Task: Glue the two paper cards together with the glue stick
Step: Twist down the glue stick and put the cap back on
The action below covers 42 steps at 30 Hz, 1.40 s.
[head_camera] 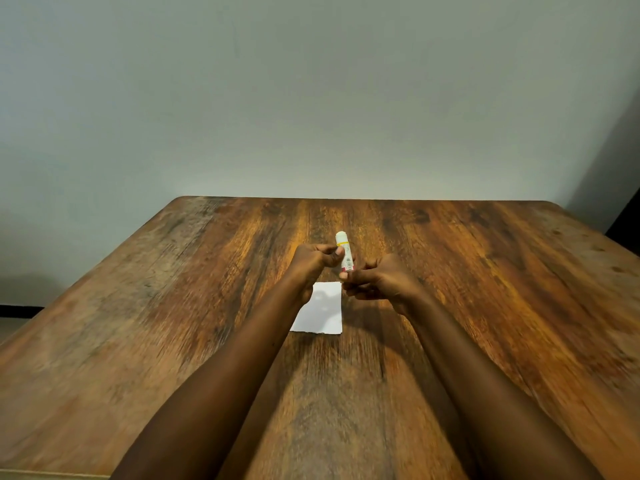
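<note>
A small white glue stick [345,251] with a yellow ring and a red base stands nearly upright above the table, held between both hands. My left hand [313,259] pinches its upper body with thumb and fingers. My right hand [372,280] grips its red bottom end. A white paper card [320,311] lies flat on the wooden table just below and between my hands, its left part hidden by my left wrist. Only one white sheet is distinguishable; whether a second card lies with it I cannot tell.
The wooden table [173,323] stretches wide to either side, its far edge against a plain grey wall [311,98]. A dark object [627,226] stands past the table's right rear corner.
</note>
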### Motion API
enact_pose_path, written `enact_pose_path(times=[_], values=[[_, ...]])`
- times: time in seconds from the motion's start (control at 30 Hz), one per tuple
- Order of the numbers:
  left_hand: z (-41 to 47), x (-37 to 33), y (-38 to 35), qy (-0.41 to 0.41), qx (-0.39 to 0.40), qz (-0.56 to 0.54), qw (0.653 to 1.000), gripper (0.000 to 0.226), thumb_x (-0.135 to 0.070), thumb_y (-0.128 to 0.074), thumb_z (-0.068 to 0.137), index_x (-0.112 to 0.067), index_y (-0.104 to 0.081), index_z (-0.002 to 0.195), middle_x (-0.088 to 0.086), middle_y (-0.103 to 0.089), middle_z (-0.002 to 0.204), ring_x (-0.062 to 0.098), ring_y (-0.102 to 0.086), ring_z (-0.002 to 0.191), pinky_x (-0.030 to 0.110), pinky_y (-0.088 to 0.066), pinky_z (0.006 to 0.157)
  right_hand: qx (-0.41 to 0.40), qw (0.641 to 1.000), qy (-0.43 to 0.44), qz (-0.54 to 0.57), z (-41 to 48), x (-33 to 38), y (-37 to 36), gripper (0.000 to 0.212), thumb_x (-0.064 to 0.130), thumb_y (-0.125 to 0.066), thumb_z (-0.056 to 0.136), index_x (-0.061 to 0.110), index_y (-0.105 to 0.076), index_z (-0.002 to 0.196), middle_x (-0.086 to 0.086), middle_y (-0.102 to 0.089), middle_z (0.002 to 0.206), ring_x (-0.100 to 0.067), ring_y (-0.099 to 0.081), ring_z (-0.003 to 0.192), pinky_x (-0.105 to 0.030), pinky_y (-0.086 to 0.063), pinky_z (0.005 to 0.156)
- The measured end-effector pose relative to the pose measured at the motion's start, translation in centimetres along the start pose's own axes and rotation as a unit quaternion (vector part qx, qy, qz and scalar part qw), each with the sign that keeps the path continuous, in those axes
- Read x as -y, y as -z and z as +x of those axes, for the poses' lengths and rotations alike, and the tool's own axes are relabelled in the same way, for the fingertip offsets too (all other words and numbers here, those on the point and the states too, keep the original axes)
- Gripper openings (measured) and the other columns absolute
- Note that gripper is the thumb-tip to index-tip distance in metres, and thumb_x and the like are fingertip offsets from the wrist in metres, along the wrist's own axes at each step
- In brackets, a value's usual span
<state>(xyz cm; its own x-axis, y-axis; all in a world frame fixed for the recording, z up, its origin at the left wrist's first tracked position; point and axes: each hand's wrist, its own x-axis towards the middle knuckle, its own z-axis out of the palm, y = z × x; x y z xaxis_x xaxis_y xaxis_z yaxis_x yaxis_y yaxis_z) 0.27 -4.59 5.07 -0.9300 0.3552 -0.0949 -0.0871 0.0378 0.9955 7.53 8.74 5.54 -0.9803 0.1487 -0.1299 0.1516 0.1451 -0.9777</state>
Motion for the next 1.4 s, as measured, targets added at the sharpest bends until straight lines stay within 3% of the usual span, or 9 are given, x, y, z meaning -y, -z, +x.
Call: enact_pose_path(times=[0.2,0.33,0.53,0.67,0.87,0.97,1.07,1.17,1.4], values=[[-0.6,-0.4,-1.2,-0.021,-0.050,-0.037,0.998,0.032,-0.007,-0.066,0.083,0.006,-0.064,0.113,0.012,-0.065,0.108,0.011,-0.057,0.084,0.003,-0.047,0.045,-0.165,0.975,0.039,-0.146,0.8,-1.2,-2.1,0.034,0.030,-0.077,0.073,0.000,-0.065,0.080,-0.007,-0.063,0.067,-0.016,-0.058,0.057,-0.030,-0.047,0.058],[-0.7,-0.8,-0.9,-0.013,-0.052,-0.041,0.998,0.033,-0.008,-0.063,0.085,0.006,-0.062,0.115,0.012,-0.064,0.110,0.003,-0.053,0.073,0.002,-0.045,0.042,-0.023,0.999,0.022,0.007,0.4,-1.2,-1.4,0.018,0.024,-0.067,0.084,0.006,-0.068,0.090,-0.005,-0.069,0.079,-0.015,-0.066,0.074,-0.021,-0.054,0.062],[-1.0,-1.0,-0.6,-0.026,-0.050,0.002,0.998,0.034,-0.010,-0.062,0.086,0.005,-0.061,0.117,0.016,-0.063,0.123,0.022,-0.058,0.109,0.010,-0.043,0.059,0.022,0.997,-0.016,0.071,0.0,-0.2,-0.3,0.007,0.009,-0.067,0.082,0.007,-0.072,0.077,-0.008,-0.074,0.074,-0.017,-0.072,0.065,-0.025,-0.058,0.060],[-1.1,-0.8,-0.8,-0.030,-0.054,0.021,0.998,0.035,-0.009,-0.063,0.085,0.005,-0.061,0.117,0.017,-0.063,0.123,0.022,-0.059,0.103,0.012,-0.047,0.058,-0.067,0.998,-0.008,-0.014,0.0,-0.1,-1.1,0.012,0.010,-0.078,0.070,0.002,-0.070,0.074,-0.007,-0.071,0.066,-0.014,-0.068,0.053,-0.021,-0.054,0.049],[-1.4,-0.4,-1.3,-0.042,-0.071,0.004,0.997,0.033,-0.010,-0.067,0.083,0.003,-0.065,0.113,0.017,-0.069,0.111,0.017,-0.065,0.083,0.014,-0.053,0.054,-0.186,0.960,-0.005,-0.211,0.8,-0.7,-2.9,0.043,0.033,-0.078,0.071,0.001,-0.065,0.097,-0.013,-0.068,0.090,-0.027,-0.068,0.077,-0.037,-0.055,0.071],[-1.4,-0.6,-1.2,-0.036,-0.074,0.000,0.997,0.032,-0.010,-0.066,0.084,0.002,-0.065,0.113,0.016,-0.068,0.113,0.019,-0.064,0.085,0.021,-0.054,0.059,-0.151,0.976,0.019,-0.158,0.7,-0.9,-2.6,0.039,0.033,-0.077,0.072,0.002,-0.066,0.092,-0.012,-0.069,0.082,-0.024,-0.068,0.073,-0.040,-0.057,0.070],[-1.3,-0.9,-0.8,-0.038,-0.078,0.013,0.996,0.031,-0.010,-0.063,0.086,0.003,-0.064,0.113,0.016,-0.066,0.117,0.017,-0.061,0.087,0.019,-0.049,0.060,-0.020,1.000,-0.011,0.005,0.5,-0.9,-1.4,0.020,0.025,-0.073,0.078,0.007,-0.070,0.086,-0.009,-0.072,0.082,-0.014,-0.070,0.071,-0.027,-0.058,0.060],[-1.2,-1.0,-0.5,-0.037,-0.075,0.024,0.996,0.030,-0.008,-0.060,0.088,0.005,-0.063,0.114,0.017,-0.064,0.121,0.017,-0.057,0.096,0.020,-0.044,0.067,0.058,0.987,-0.057,0.141,0.4,-0.7,-0.7,0.011,0.011,-0.064,0.085,0.003,-0.071,0.084,-0.013,-0.074,0.083,-0.020,-0.072,0.076,-0.027,-0.060,0.062],[-1.4,-0.6,-0.6,-0.025,-0.088,0.016,0.996,0.033,-0.010,-0.065,0.085,0.006,-0.063,0.113,0.019,-0.065,0.119,0.022,-0.060,0.100,0.024,-0.046,0.073,-0.045,0.998,-0.038,0.034,0.2,-0.4,-1.5,0.017,0.009,-0.076,0.072,-0.002,-0.069,0.083,-0.012,-0.071,0.073,-0.016,-0.069,0.058,-0.021,-0.053,0.050]])
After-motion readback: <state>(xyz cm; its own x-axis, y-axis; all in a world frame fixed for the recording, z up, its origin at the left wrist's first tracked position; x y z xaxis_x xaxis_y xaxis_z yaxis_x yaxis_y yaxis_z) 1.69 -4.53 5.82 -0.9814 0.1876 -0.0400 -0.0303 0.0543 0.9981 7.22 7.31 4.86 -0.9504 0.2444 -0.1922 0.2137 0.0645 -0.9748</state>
